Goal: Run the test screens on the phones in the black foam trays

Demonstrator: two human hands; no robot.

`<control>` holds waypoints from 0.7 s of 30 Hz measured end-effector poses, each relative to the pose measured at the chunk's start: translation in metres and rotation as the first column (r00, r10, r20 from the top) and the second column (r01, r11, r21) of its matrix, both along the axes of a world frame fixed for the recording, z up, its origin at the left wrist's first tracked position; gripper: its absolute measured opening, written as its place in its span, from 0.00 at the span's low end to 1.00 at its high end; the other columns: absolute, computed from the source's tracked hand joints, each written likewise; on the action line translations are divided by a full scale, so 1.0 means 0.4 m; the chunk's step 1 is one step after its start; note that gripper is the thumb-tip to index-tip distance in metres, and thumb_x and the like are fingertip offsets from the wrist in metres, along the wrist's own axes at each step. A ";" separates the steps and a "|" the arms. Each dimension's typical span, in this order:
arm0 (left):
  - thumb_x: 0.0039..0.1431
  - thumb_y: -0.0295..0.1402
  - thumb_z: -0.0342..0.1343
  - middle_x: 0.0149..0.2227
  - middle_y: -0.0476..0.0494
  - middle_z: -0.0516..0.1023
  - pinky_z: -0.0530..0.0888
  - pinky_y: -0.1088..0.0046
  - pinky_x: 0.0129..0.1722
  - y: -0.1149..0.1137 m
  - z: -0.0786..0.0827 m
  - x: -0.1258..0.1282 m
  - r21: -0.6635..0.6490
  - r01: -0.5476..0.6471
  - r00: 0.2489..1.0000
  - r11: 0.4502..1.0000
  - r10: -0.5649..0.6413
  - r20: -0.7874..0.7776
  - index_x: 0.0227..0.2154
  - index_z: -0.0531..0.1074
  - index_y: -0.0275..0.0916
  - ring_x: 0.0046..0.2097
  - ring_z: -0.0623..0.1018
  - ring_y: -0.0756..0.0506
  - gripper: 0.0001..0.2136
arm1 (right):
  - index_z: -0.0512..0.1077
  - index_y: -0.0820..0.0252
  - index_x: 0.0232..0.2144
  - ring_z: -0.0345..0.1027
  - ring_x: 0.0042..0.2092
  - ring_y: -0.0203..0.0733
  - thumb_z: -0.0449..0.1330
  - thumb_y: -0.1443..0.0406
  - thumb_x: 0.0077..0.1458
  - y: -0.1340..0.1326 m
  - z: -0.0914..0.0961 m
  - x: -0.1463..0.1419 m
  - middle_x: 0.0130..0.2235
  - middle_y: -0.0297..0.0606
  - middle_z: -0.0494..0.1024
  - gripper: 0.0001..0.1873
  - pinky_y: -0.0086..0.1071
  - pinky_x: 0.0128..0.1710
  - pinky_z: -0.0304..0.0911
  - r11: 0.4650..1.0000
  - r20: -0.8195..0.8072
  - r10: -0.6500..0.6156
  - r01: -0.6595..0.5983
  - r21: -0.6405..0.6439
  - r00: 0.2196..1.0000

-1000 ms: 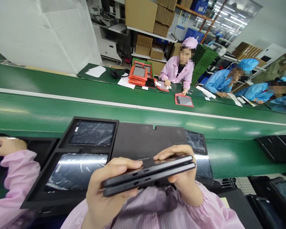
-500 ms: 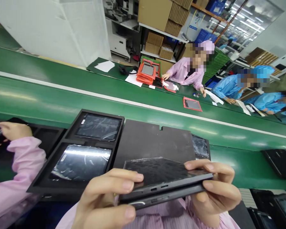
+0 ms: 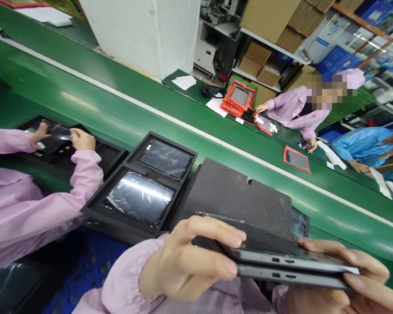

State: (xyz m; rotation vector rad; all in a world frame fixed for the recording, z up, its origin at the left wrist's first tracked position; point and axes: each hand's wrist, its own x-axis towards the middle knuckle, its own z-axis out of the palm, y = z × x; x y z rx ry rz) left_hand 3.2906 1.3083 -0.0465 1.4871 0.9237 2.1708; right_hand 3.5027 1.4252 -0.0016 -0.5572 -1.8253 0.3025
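Observation:
Two dark tablets, one on top of the other, are held level in front of me, their port edges facing me. My left hand (image 3: pixel 193 257) grips the left end of the upper tablet (image 3: pixel 271 240) and lower tablet (image 3: pixel 294 280), fingers on top. At the right end, my right hand (image 3: pixel 356 274) is closed on the pair, with fingers above and below. Clear film shows on the upper tablet's far corner. Just beyond them lies a black foam slab (image 3: pixel 239 192) with a small notch. Left of it, a black foam tray (image 3: pixel 93 207) bears two film-covered tablets (image 3: pixel 142 198).
At the left, a co-worker's hands (image 3: pixel 82 139) handle a dark, shiny sheet-like item over another black tray. A green conveyor (image 3: pixel 124 117) with a white rail crosses behind. Across it, people sit near stacked red frames (image 3: pixel 237 100). A blue crate (image 3: pixel 88 266) is below left.
My view has swung left, bringing the co-worker's arms further into sight. The two tablets have shifted right and lie more evenly stacked, the gap between them narrower. Both hands keep hold.

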 end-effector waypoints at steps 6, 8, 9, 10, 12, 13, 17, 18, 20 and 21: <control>0.71 0.29 0.58 0.46 0.39 0.83 0.87 0.69 0.47 0.007 0.002 -0.008 -0.073 -0.003 0.999 0.997 0.005 0.034 0.54 0.68 0.43 0.48 0.86 0.44 0.11 | 0.81 0.43 0.36 0.77 0.28 0.40 0.78 0.53 0.52 0.003 0.012 -0.036 0.36 0.30 0.78 0.12 0.35 0.15 0.69 0.998 -0.150 -0.036 0.028 -0.051 0.988; 0.70 0.29 0.59 0.46 0.38 0.83 0.87 0.69 0.47 0.007 -0.014 -0.007 -0.072 -0.004 0.998 0.997 0.008 0.062 0.58 0.66 0.44 0.49 0.86 0.44 0.16 | 0.83 0.35 0.41 0.77 0.28 0.41 0.78 0.53 0.51 0.001 0.012 -0.042 0.36 0.30 0.80 0.14 0.36 0.15 0.68 0.998 -0.160 -0.042 0.033 -0.058 0.986; 0.70 0.31 0.60 0.46 0.38 0.84 0.86 0.69 0.47 0.007 -0.027 -0.008 -0.081 0.000 0.998 0.997 0.006 0.063 0.59 0.66 0.44 0.49 0.85 0.44 0.18 | 0.83 0.34 0.41 0.77 0.27 0.41 0.77 0.53 0.52 0.001 0.012 -0.044 0.37 0.30 0.80 0.13 0.36 0.14 0.67 0.998 -0.159 -0.042 0.034 -0.052 0.986; 0.70 0.32 0.60 0.46 0.38 0.84 0.85 0.70 0.48 0.007 -0.041 -0.011 -0.110 0.005 0.999 0.994 0.000 0.046 0.59 0.66 0.43 0.49 0.85 0.45 0.18 | 0.83 0.34 0.41 0.77 0.27 0.41 0.76 0.52 0.52 0.000 0.012 -0.045 0.38 0.30 0.81 0.13 0.36 0.13 0.64 0.999 -0.165 -0.036 0.030 -0.037 0.986; 0.71 0.35 0.60 0.45 0.41 0.85 0.84 0.72 0.48 0.004 -0.077 -0.020 -0.224 0.011 0.998 0.974 -0.023 -0.050 0.57 0.68 0.43 0.48 0.85 0.47 0.15 | 0.84 0.35 0.41 0.77 0.28 0.41 0.75 0.51 0.53 0.001 0.012 -0.048 0.40 0.30 0.82 0.12 0.36 0.12 0.63 0.998 -0.172 -0.044 0.036 -0.050 0.984; 0.71 0.34 0.59 0.45 0.42 0.85 0.84 0.72 0.49 0.001 -0.097 -0.025 -0.302 0.001 0.991 0.953 -0.041 -0.126 0.56 0.69 0.42 0.47 0.85 0.47 0.14 | 0.84 0.35 0.41 0.77 0.28 0.41 0.75 0.51 0.54 0.002 0.013 -0.050 0.40 0.29 0.82 0.12 0.37 0.13 0.64 0.997 -0.173 -0.047 0.037 -0.061 0.984; 0.65 0.26 0.61 0.48 0.41 0.84 0.84 0.62 0.52 -0.006 -0.176 -0.034 -0.573 -0.157 0.890 0.804 -0.137 -0.436 0.51 0.73 0.39 0.50 0.84 0.42 0.13 | 0.84 0.34 0.41 0.77 0.30 0.39 0.77 0.51 0.52 0.006 0.014 -0.052 0.38 0.29 0.81 0.13 0.35 0.15 0.66 0.997 -0.152 -0.033 0.022 -0.071 0.988; 0.64 0.24 0.60 0.48 0.40 0.84 0.84 0.60 0.52 -0.006 -0.192 -0.032 -0.598 -0.187 0.871 0.779 -0.150 -0.468 0.49 0.74 0.39 0.50 0.84 0.41 0.13 | 0.84 0.34 0.41 0.77 0.31 0.38 0.77 0.51 0.52 0.006 0.012 -0.050 0.38 0.29 0.80 0.13 0.34 0.16 0.65 0.999 -0.148 -0.021 0.013 -0.050 0.989; 0.62 0.21 0.59 0.47 0.40 0.85 0.84 0.58 0.53 -0.005 -0.217 -0.025 -0.611 -0.216 0.860 0.762 -0.147 -0.488 0.47 0.75 0.38 0.50 0.84 0.40 0.12 | 0.83 0.31 0.42 0.76 0.33 0.36 0.75 0.50 0.54 0.006 0.009 -0.042 0.40 0.27 0.79 0.13 0.34 0.20 0.67 0.995 -0.114 -0.017 0.006 -0.097 0.993; 0.62 0.20 0.58 0.47 0.40 0.85 0.84 0.58 0.54 -0.004 -0.226 -0.021 -0.606 -0.221 0.861 0.764 -0.139 -0.489 0.46 0.76 0.38 0.51 0.84 0.40 0.12 | 0.82 0.27 0.45 0.75 0.34 0.35 0.74 0.48 0.55 0.006 0.010 -0.035 0.41 0.26 0.78 0.14 0.34 0.23 0.68 0.987 -0.077 -0.010 -0.003 -0.162 0.997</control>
